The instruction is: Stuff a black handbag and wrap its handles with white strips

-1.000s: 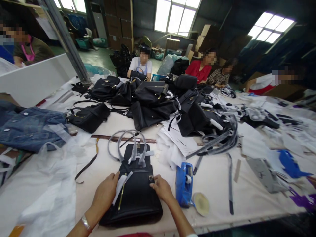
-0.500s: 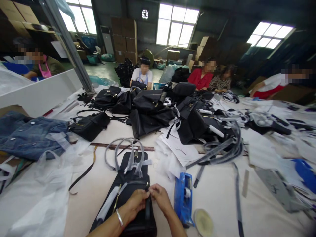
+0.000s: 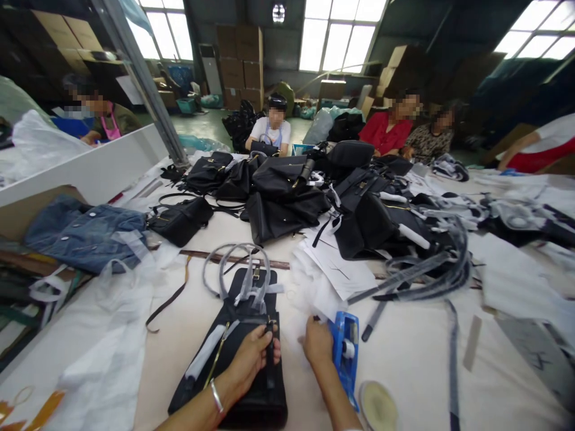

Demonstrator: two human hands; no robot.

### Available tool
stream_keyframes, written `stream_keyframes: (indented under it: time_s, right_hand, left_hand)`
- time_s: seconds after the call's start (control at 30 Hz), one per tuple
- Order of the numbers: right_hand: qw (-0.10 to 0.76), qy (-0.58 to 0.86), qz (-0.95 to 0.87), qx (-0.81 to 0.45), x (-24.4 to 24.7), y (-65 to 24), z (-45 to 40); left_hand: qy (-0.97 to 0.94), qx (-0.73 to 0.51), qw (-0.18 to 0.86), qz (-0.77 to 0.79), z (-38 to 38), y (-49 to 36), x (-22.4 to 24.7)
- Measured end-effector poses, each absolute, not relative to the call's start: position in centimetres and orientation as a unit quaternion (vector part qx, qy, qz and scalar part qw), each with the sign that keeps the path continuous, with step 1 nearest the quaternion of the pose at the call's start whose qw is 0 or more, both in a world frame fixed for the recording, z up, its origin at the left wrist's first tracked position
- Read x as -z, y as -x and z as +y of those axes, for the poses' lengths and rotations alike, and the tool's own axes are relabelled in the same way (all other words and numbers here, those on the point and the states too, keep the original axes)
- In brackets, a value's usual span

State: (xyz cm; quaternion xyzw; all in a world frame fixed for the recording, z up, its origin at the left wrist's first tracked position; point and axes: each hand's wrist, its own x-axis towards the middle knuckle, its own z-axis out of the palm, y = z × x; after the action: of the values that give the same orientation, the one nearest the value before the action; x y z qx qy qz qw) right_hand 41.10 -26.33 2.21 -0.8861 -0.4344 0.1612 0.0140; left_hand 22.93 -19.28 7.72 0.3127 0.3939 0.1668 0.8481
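Note:
A black bag (image 3: 238, 383) lies on the pale table in front of me, with wrapped looped handles (image 3: 245, 278) at its far end and a gold zipper on its left part. My left hand (image 3: 256, 356), with a silver bangle at the wrist, is closed on a black strap (image 3: 270, 359) at the bag's right side. To the right, my right hand (image 3: 318, 341) is at the white tissue paper (image 3: 314, 281), beside a blue tape dispenser (image 3: 348, 350). Its fingers are curled; what they hold, if anything, I cannot make out.
Black bags (image 3: 287, 209) are piled across the middle. A denim garment (image 3: 90, 230) lies left, near a metal post (image 3: 153, 96). A tape roll (image 3: 378, 406) sits below the dispenser; wrapped straps (image 3: 422, 275) lie right. Several people sit beyond the table.
My right hand has left the strap and moved right to the paper near the dispenser. My left hand still holds the strap. The camera view has turned slightly left.

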Motion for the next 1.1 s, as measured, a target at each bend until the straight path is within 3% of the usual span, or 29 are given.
stream_keyframes:
  time_s: [0.1, 0.3, 0.43, 0.63, 0.73, 0.87, 1.0, 1.1]
  right_hand:
    - [0.11, 0.865, -0.44, -0.216, -2.5, -40.8, -27.6]
    - [0.504, 0.674, -0.307, -0.445, -4.4, -37.6, -28.4]
    - [0.609, 0.534, -0.196, -0.553, -6.1, -35.0, -27.5]
    - [0.643, 0.491, -0.158, -0.567, -7.2, -34.3, -27.5]
    - [0.644, 0.468, -0.161, -0.584, -7.4, -34.4, -27.6]
    - [0.642, 0.466, -0.162, -0.587, -7.3, -34.2, -27.4]
    - [0.62, 0.505, -0.206, -0.564, -6.9, -34.3, -27.1]
    - [0.583, 0.619, -0.277, -0.448, -6.3, -34.4, -26.9]
  left_hand:
    - [-0.367, -0.169, 0.832, 0.379, -19.2, -23.0, -8.3]
    - [-0.57, -0.208, 0.703, 0.372, -18.9, -22.9, -7.8]
    - [-0.702, -0.236, 0.58, 0.339, -18.6, -22.4, -7.7]
    - [-0.703, -0.27, 0.555, 0.355, -17.6, -22.2, -7.1]
    - [-0.6, -0.265, 0.649, 0.385, -17.2, -22.1, -6.8]
    - [-0.44, -0.162, 0.823, 0.321, -17.6, -21.7, -7.5]
    - [-0.382, -0.17, 0.846, 0.33, -18.3, -21.8, -8.2]
    - [-0.4, -0.178, 0.828, 0.349, -18.6, -22.4, -8.2]
